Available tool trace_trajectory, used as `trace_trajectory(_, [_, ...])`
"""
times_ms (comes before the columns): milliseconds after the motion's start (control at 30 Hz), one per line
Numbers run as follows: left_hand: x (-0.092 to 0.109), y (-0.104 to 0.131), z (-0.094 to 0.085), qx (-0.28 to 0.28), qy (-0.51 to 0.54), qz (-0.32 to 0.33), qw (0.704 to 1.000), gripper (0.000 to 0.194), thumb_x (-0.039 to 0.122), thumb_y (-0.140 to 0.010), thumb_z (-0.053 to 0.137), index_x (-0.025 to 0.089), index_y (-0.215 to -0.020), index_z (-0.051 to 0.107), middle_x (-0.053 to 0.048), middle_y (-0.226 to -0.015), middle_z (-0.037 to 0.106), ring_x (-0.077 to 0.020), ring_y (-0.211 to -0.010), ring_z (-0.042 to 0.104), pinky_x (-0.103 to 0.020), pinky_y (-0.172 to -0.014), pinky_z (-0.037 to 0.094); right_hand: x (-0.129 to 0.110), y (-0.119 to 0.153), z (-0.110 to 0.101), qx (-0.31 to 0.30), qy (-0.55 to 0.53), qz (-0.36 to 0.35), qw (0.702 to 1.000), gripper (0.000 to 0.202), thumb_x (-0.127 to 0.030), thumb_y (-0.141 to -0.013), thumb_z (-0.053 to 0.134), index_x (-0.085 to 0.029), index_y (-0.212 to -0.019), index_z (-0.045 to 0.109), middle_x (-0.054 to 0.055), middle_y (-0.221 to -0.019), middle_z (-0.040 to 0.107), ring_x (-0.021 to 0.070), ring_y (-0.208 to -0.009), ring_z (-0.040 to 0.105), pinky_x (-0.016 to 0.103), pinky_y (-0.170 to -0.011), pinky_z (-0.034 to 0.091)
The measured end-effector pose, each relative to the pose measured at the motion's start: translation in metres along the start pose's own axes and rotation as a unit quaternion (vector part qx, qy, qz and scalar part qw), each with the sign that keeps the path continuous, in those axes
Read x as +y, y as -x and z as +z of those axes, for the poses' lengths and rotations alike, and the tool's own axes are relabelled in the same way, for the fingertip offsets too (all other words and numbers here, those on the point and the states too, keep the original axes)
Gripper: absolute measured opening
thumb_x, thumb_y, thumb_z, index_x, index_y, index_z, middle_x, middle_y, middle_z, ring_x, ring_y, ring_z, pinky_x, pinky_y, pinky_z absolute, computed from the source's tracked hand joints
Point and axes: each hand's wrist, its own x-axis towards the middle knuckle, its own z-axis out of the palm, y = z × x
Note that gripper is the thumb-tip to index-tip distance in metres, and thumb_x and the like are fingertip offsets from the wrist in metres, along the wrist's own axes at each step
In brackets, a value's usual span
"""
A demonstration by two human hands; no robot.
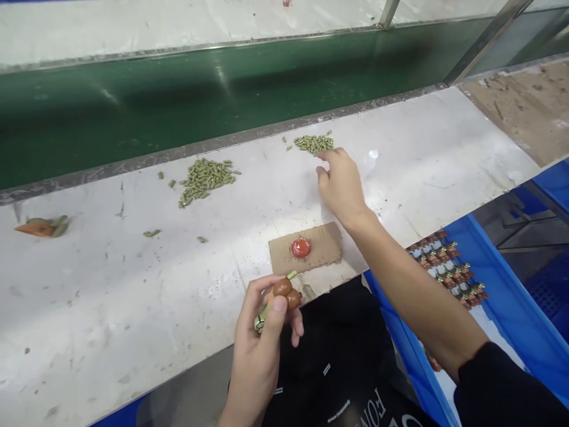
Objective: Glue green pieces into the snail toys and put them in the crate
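My left hand (267,332) grips a small brown figure (287,292) with a green part at its lower left and a short green piece sticking up from its top. My right hand (341,181) reaches over the table at the near edge of a pile of small green pieces (313,143); its thumb and forefinger are apart, and nothing shows between them. Between my hands and the body, a cardboard piece (326,246) bears a small round red container (301,248). A larger pile of green pieces (205,179) lies further left.
An orange and green item (42,226) lies at the far left of the white table (111,284). Behind runs a green belt (155,101) with metal posts. At the lower right, a blue crate (498,296) holds rows of small figures (448,267).
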Motion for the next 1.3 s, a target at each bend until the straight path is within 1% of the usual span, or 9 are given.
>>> trace_trajectory(100, [-0.002,0.001,-0.003,0.015,-0.005,-0.009,1.000,0.040,0.062,-0.107,0.083,0.025,-0.115,0.071,0.001,-0.090,0.070,-0.0122,-0.062,0.062,-0.024,-0.056,0.049,0.018,-0.038,0.025,0.000,0.036,0.022,0.999,0.038,-0.001,-0.102,0.054,-0.014,-0.130,0.077,0.023,-0.140,0.070,0.0453,-0.131,0.073,0.067,-0.122,0.057])
trace_trajectory(200, [-0.003,0.003,-0.006,0.027,-0.008,-0.019,0.999,0.040,0.062,-0.107,0.082,0.024,-0.116,0.071,0.000,-0.090,0.069,-0.0130,-0.064,0.061,-0.025,-0.057,0.048,0.028,-0.053,0.037,0.005,0.039,0.028,0.999,0.026,-0.008,-0.105,0.061,-0.017,-0.123,0.077,0.021,-0.137,0.067,0.0426,-0.119,0.074,0.067,-0.120,0.058])
trace_trajectory(400, [-0.004,0.004,-0.007,0.010,-0.004,-0.044,0.999,0.044,0.065,-0.106,0.084,0.025,-0.119,0.072,0.000,-0.091,0.069,-0.0136,-0.066,0.061,-0.027,-0.061,0.050,0.039,-0.055,0.046,0.009,0.039,0.027,0.999,0.016,-0.015,-0.106,0.065,-0.021,-0.109,0.079,0.017,-0.126,0.065,0.0369,-0.103,0.072,0.065,-0.109,0.062])
trace_trajectory(600, [-0.004,0.001,-0.006,0.000,0.000,-0.053,0.999,0.045,0.066,-0.106,0.084,0.025,-0.121,0.073,-0.002,-0.094,0.072,-0.0139,-0.065,0.061,-0.028,-0.058,0.049,0.024,-0.051,0.037,0.000,0.014,0.032,0.999,0.028,-0.001,-0.101,0.059,-0.019,-0.093,0.079,0.017,-0.115,0.070,0.0381,-0.106,0.072,0.062,-0.107,0.060])
trace_trajectory(700, [-0.002,0.000,-0.007,-0.013,0.007,-0.059,0.998,0.042,0.060,-0.104,0.089,0.024,-0.123,0.076,-0.002,-0.096,0.072,-0.0120,-0.063,0.061,-0.028,-0.060,0.051,0.006,-0.032,0.018,-0.011,-0.017,0.014,1.000,0.028,0.000,-0.104,0.062,-0.018,-0.095,0.082,0.015,-0.115,0.075,0.0351,-0.107,0.074,0.056,-0.107,0.061])
trace_trajectory(833, [0.003,-0.005,-0.007,-0.018,0.008,-0.023,1.000,0.030,0.044,-0.102,0.095,0.024,-0.110,0.074,0.001,-0.098,0.067,-0.0099,-0.064,0.061,-0.026,-0.061,0.053,-0.020,0.029,-0.021,-0.059,-0.155,-0.024,0.986,0.014,-0.016,-0.109,0.077,-0.020,-0.103,0.088,0.008,-0.107,0.080,0.0235,-0.090,0.074,0.042,-0.090,0.064])
trace_trajectory(1000, [0.010,-0.015,-0.002,-0.021,0.026,0.003,0.999,0.026,0.045,-0.107,0.089,0.025,-0.114,0.073,-0.002,-0.113,0.074,-0.0111,-0.069,0.065,-0.026,-0.061,0.058,-0.038,0.116,-0.062,-0.218,-0.392,0.073,0.891,0.010,-0.028,-0.110,0.082,-0.026,-0.108,0.091,0.004,-0.101,0.081,0.0164,-0.073,0.074,0.032,-0.066,0.063])
trace_trajectory(1167, [0.006,-0.023,0.005,-0.087,0.033,0.007,0.996,0.019,0.036,-0.110,0.086,0.027,-0.112,0.069,0.002,-0.090,0.076,-0.0133,-0.067,0.070,-0.028,-0.065,0.059,-0.043,0.151,-0.069,-0.240,-0.419,0.131,0.866,0.009,-0.022,-0.107,0.080,-0.027,-0.105,0.086,0.001,-0.091,0.080,0.0157,-0.072,0.075,0.029,-0.065,0.064])
trace_trajectory(1300, [-0.001,-0.023,0.009,-0.079,0.025,0.007,0.997,0.019,0.034,-0.111,0.084,0.027,-0.110,0.066,0.007,-0.076,0.070,-0.0128,-0.062,0.065,-0.028,-0.069,0.057,-0.043,0.156,-0.064,-0.244,-0.434,0.168,0.851,0.005,-0.023,-0.105,0.081,-0.026,-0.100,0.082,-0.001,-0.080,0.080,0.0181,-0.070,0.078,0.031,-0.066,0.067])
